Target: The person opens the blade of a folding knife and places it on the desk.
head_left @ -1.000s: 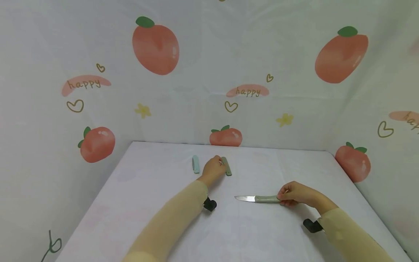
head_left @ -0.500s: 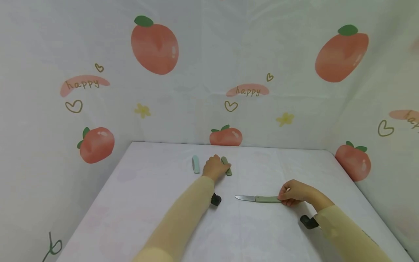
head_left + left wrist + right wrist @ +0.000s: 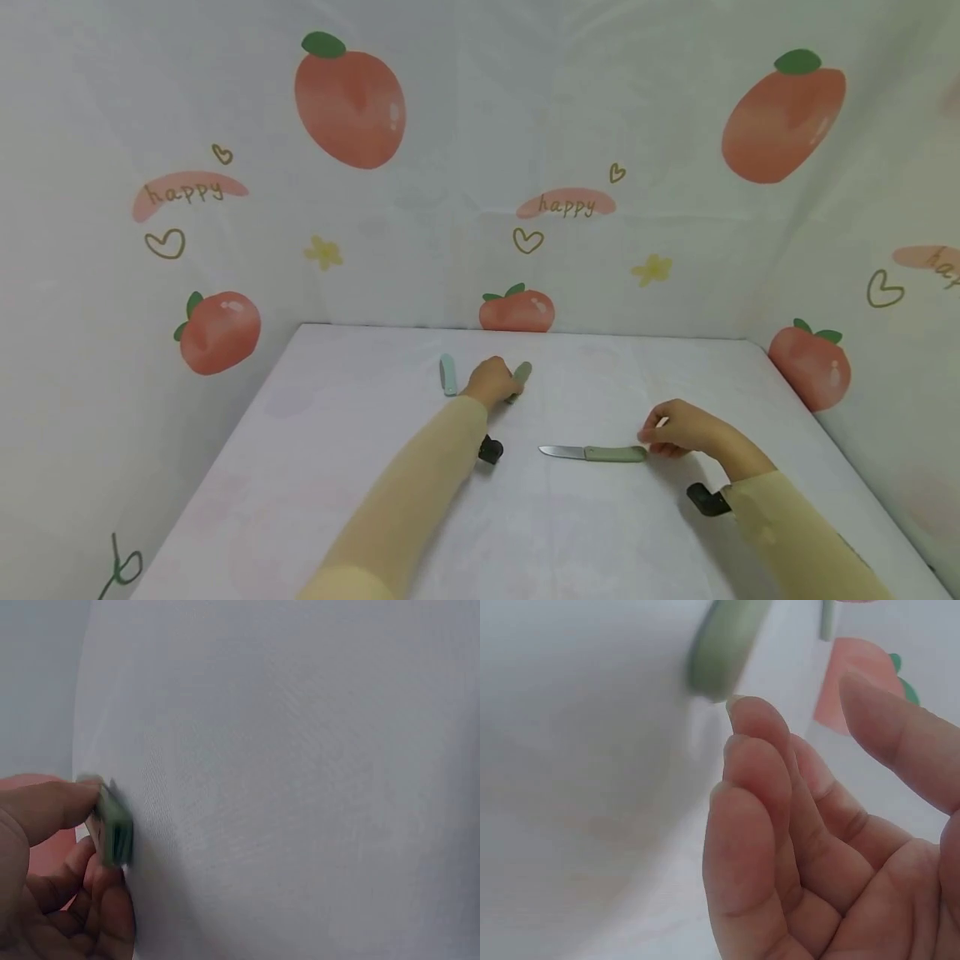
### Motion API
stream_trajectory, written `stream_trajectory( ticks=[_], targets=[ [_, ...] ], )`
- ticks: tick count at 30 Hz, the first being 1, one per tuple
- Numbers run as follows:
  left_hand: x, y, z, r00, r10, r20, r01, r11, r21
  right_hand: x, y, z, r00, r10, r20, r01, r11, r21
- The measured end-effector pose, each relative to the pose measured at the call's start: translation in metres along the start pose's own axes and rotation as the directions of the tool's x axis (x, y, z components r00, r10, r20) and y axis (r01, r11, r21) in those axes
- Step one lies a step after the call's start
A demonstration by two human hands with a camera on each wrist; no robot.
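Observation:
In the head view a folding knife (image 3: 613, 454) with a green handle lies on the white table, its blade extended to the left. My right hand (image 3: 681, 428) is beside the handle's end, fingers loosely bent and holding nothing. The right wrist view has that handle (image 3: 724, 656) just beyond the fingertips (image 3: 757, 724), blurred. Farther back, my left hand (image 3: 491, 380) pinches a folded green knife (image 3: 522, 375). Thumb and fingers grip this knife (image 3: 115, 829) near the cloth in the left wrist view. A folded light-blue knife (image 3: 447, 374) lies left of the left hand.
A white cloth covers the table (image 3: 360, 433). Behind it hangs a white curtain (image 3: 450, 208) with printed fruit, hearts and lettering, which also runs along both sides. Black wrist cameras (image 3: 491, 450) hang below the sleeves.
My right hand has let go of the extended knife's handle and lifted slightly away. The folded green knife at my left hand has turned, its far end now leaning right.

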State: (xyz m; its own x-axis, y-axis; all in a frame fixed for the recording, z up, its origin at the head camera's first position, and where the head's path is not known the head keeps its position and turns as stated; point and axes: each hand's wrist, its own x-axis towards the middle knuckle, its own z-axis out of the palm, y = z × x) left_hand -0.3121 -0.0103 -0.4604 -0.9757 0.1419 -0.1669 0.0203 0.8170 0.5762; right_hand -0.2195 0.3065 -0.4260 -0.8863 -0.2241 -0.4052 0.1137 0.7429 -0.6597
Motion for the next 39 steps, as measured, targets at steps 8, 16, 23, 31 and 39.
stream_trajectory(
  ticks=[8,16,23,31,39],
  targets=[
    [-0.009,0.001,0.002,0.998,0.058,0.028,-0.058,0.998,-0.006,-0.005,-0.013,-0.003,0.997,-0.072,0.012,0.071,0.996,0.052],
    [-0.018,-0.002,0.008,0.989,0.137,0.054,-0.136,0.991,-0.017,-0.001,-0.028,0.001,0.991,-0.132,-0.002,0.132,0.989,0.069],
    [-0.024,-0.010,0.005,0.980,0.198,-0.003,-0.197,0.975,-0.103,0.006,-0.044,0.006,0.982,-0.190,-0.004,0.189,0.975,0.118],
    [-0.031,-0.014,-0.003,0.981,0.189,-0.050,-0.196,0.943,-0.271,0.016,-0.061,0.020,0.969,-0.243,-0.043,0.247,0.953,0.177],
    [-0.041,-0.012,-0.003,0.969,0.230,-0.087,-0.245,0.895,-0.371,0.029,-0.072,0.038,0.956,-0.261,-0.133,0.284,0.937,0.203]
  ],
)
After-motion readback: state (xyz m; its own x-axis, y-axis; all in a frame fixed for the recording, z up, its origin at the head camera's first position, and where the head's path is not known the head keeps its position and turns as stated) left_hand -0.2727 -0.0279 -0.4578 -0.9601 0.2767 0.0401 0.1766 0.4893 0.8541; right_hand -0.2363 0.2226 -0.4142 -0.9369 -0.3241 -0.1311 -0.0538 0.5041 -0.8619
